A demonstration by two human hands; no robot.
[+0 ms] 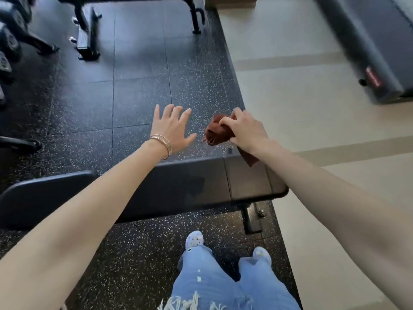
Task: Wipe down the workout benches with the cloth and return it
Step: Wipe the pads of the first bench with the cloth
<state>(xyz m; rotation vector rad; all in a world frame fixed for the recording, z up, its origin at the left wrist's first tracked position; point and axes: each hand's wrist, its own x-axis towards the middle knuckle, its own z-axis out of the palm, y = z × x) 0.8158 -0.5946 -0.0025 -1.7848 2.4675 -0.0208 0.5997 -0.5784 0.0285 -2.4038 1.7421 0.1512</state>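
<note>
**Cloth bunched in my right hand, past the bench's far edge**

From my remote seat I look down over a dark padded workout bench that runs across in front of me. Both arms reach over it. My left hand is flat with its fingers spread, holding nothing, and it sits out beyond the bench's far edge above the speckled rubber floor. Thin bangles circle that wrist.

Just beside it, my right hand has its fingers curled round a rust-brown cloth. The cloth is crumpled, and a tail of it hangs below the wrist over the bench's right end. I cannot tell whether that tail touches the pad. A darker patch shows on the pad near its middle.

Well apart on the rubber floor stands a second bench frame, with dumbbells at the left edge.
</note>
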